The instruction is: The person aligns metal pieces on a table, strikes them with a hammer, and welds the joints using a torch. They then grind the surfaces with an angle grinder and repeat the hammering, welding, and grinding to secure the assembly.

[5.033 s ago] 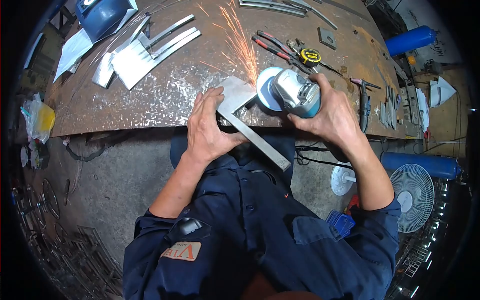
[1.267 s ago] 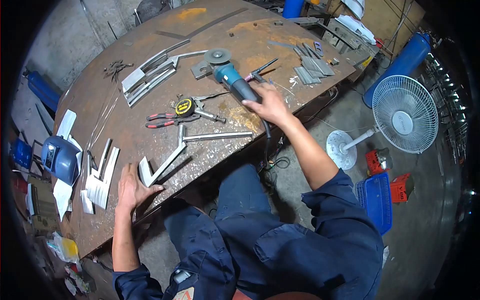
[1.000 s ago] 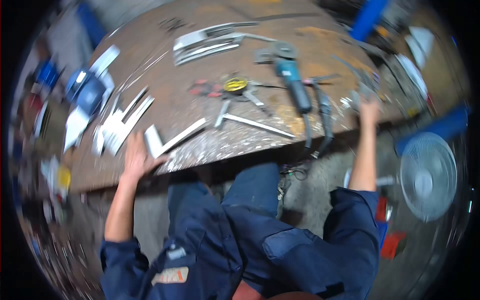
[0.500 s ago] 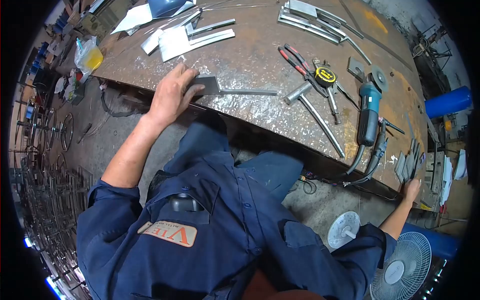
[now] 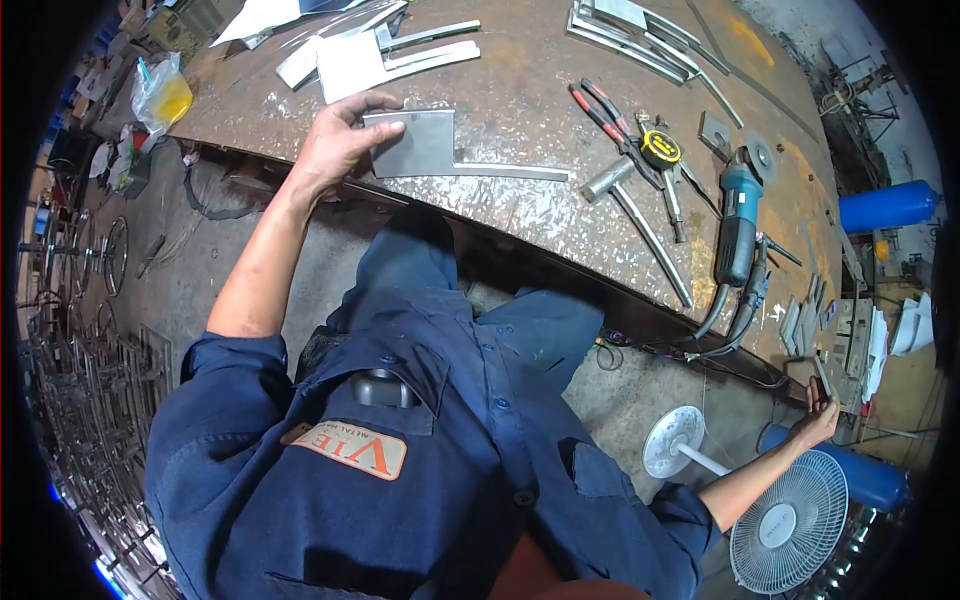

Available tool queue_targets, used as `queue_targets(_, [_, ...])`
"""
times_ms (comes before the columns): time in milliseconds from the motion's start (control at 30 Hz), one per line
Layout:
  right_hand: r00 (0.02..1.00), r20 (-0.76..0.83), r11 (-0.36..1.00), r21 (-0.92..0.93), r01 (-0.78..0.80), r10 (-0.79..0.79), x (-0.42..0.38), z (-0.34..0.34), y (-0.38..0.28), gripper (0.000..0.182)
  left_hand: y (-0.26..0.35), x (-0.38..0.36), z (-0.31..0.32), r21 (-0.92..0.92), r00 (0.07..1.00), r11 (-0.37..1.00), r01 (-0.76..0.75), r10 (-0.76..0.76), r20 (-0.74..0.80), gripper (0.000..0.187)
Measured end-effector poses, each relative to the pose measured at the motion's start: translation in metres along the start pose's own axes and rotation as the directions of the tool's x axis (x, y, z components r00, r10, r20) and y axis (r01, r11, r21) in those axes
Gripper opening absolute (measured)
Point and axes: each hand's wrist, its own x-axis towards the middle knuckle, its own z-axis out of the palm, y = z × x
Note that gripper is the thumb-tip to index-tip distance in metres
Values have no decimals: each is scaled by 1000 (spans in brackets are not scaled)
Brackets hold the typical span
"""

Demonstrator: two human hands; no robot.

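A grey rectangular metal plate [image 5: 415, 145] with a narrow metal strip [image 5: 515, 171] running out from its lower right corner is at the near edge of the bench. My left hand [image 5: 345, 135] grips the plate at its left side, thumb on its face. Far to the right, my right hand [image 5: 822, 420] is closed on a small flat metal piece [image 5: 822, 380] that sticks up from the fingers. Close above that hand, a row of similar flat metal pieces [image 5: 803, 322] lies at the bench's right end.
On the workbench [image 5: 500, 100] are a hammer [image 5: 650, 240], red-handled pliers [image 5: 603, 112], a yellow tape measure [image 5: 661, 147] and an angle grinder [image 5: 739, 215] with cables. Metal profiles [image 5: 430, 50] lie at the back. A fan [image 5: 778, 525] stands at lower right.
My right hand has drawn back from the row of metal pieces, bringing one with it. My left hand has tilted the plate, so more of its face shows.
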Motion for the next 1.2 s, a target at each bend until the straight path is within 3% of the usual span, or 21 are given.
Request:
queue_targets(67, [972, 184, 972, -158, 176, -146, -38, 43, -46, 29, -2, -7, 10, -281, 999, 958, 47, -49, 2, 41])
queue_targets(167, [918, 299, 851, -377, 366, -262, -79, 85, -102, 25, -15, -14, 6, -390, 990, 913, 119, -79, 118, 37])
queue_targets(300, [823, 421, 653, -507, 562, -381, -152, 150, -175, 24, -36, -18, 16, -421, 996, 905, -68, 83, 18, 33])
queue_targets(367, [791, 439, 668, -437, 602, -426, -174, 177, -190, 24, -40, -17, 20, -476, 988, 868, -142, 157, -8, 29])
queue_targets(433, [648, 573, 732, -117, 671, -502, -199, 213, -206, 22, -39, -14, 18, -474, 988, 872, -123, 151, 20, 25])
queue_targets(467, [609, 614, 709, -112, 696, -501, -214, 240, -223, 19, -37, -12, 17, -496, 985, 859, -129, 169, 37, 23])
queue_targets(500, [513, 612, 550, -149, 822, -602, -228, 270, -237, 16, -38, -9, 17, -488, 984, 863, -128, 173, 47, 23])
queue_targets(633, [352, 742, 513, -14, 859, -570, -292, 387, -267, 21, -43, -4, 16, -487, 973, 855, -179, 227, 40, 22])
queue_targets(700, [170, 859, 441, 70, 895, -482, -318, 436, -264, 17, -45, -7, 14, -598, 975, 789, -139, 216, 58, 22])
queue_targets(733, [74, 908, 484, 150, 862, -413, -329, 458, -255, 20, -48, -8, 11, -568, 976, 813, -129, 206, 73, 38])
queue_targets(767, [-3, 882, 382, 206, 901, -471, -347, 482, -246, 12, -46, -8, 11, -555, 972, 823, -120, 210, 102, 38])
queue_targets(800, [-38, 586, 407, 607, 683, -810, -352, 494, -240, 9, -44, -8, 14, -600, 943, 774, -202, 319, 94, 50])
queue_targets(833, [-151, 632, 403, 640, 654, -760, -364, 511, -214, 21, -43, -8, 16, -646, 903, 711, -278, 422, 76, 63])
queue_targets(867, [-185, 673, 284, 523, 804, -716, -383, 531, -196, 18, -45, -8, 12, -596, 900, 761, -255, 412, 140, 83])
queue_targets(900, [-120, 840, 213, 268, 940, -530, -407, 545, -203, 15, -42, -10, 10, -596, 912, 773, -219, 379, 156, 91])
queue_targets(1000, [-8, 835, 399, 271, 876, -550, -416, 548, -204, 17, -20, -17, 4, -613, 900, 776, -150, 364, 241, 103])
queue_targets(1033, [101, 767, 433, 244, 868, -634, -420, 551, -196, 20, -22, -19, 1, -612, 898, 778, -140, 360, 253, 103])
queue_targets(1067, [210, 678, 466, 219, 857, -704, -420, 554, -190, 22, -25, -19, -1, -482, 917, 866, -137, 294, 268, 98])
queue_targets(1100, [218, 677, 469, 211, 858, -703, -413, 550, -185, 22, -25, -17, -1, -340, 935, 931, -131, 230, 270, 95])
queue_targets(1133, [287, 636, 507, 192, 840, -716, -403, 541, -179, 25, -24, -17, 9, -398, 947, 901, -170, 262, 188, 73])
queue_targets(1200, [391, 628, 550, 72, 832, -673, -378, 519, -158, 25, -35, -11, 11, -367, 965, 917, -157, 222, 142, 62])
